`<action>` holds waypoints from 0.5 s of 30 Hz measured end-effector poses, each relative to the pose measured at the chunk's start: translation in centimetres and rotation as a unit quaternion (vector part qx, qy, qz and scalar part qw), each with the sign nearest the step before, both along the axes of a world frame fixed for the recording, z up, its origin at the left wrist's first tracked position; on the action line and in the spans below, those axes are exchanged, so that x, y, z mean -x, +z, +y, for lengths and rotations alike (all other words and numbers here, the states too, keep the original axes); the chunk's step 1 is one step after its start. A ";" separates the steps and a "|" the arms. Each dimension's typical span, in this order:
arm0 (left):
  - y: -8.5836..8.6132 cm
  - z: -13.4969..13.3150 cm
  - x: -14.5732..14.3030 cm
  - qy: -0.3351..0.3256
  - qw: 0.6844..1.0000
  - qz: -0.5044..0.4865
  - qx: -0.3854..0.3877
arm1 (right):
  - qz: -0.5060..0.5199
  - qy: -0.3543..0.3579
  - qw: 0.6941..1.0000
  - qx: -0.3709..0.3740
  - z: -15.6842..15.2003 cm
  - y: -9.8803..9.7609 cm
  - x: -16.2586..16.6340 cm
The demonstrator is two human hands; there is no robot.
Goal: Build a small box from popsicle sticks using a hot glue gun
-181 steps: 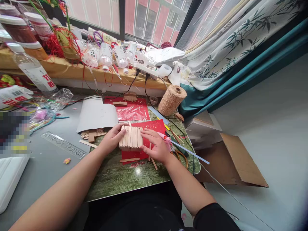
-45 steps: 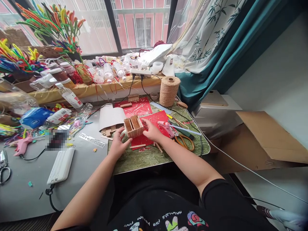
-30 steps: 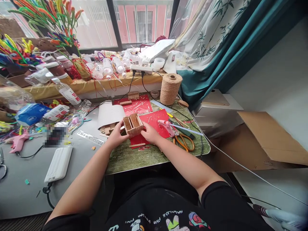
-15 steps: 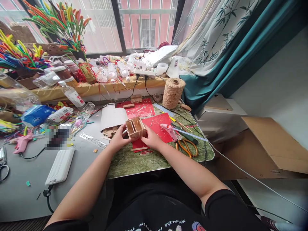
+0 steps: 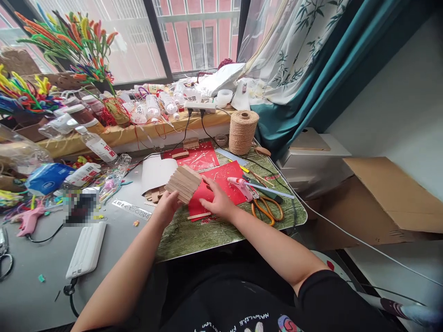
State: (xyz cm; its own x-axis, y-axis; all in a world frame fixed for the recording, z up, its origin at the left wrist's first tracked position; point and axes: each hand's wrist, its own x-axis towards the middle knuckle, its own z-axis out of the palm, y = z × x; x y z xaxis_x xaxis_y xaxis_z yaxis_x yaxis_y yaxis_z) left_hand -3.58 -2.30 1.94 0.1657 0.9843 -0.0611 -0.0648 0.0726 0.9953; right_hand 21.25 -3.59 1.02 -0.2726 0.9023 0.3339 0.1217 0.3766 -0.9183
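Note:
A small box made of wooden craft sticks (image 5: 183,183) is lifted and tilted, its slatted bottom turned toward me. My left hand (image 5: 166,205) grips it from below at its near left corner. My right hand (image 5: 217,198) lies on the red sheet (image 5: 224,183) just right of the box, fingers stretched out and holding nothing. A loose stick (image 5: 199,215) rests by the right wrist. A pink glue gun (image 5: 242,183) lies a little to the right.
Orange scissors (image 5: 267,208), a clear ruler (image 5: 277,191) and a twine spool (image 5: 243,131) sit on the green mat (image 5: 200,235). White card (image 5: 155,170), bottles, a power strip (image 5: 200,106), pipe cleaners and a white power bank (image 5: 86,249) crowd the left. A cardboard box (image 5: 391,193) lies at right.
The stick box, standing open side up and held by both hands, has been tipped up by my left hand so its bottom faces me. My right hand let go and flattened on the red sheet.

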 end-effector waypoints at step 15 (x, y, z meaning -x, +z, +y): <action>2.7 -5.1 -6.0 -0.052 0.955 -0.233 0.174 | -0.055 -0.037 0.986 -0.152 -1.1 3.4 -0.3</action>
State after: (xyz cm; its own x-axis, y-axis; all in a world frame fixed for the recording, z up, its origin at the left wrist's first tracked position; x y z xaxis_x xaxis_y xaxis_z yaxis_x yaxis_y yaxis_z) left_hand 2.44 -7.44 4.60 0.3510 0.8941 -0.2781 -0.4683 0.4248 0.7747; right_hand 21.51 -4.70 4.40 -0.2604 0.7841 0.5633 0.2518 0.6184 -0.7444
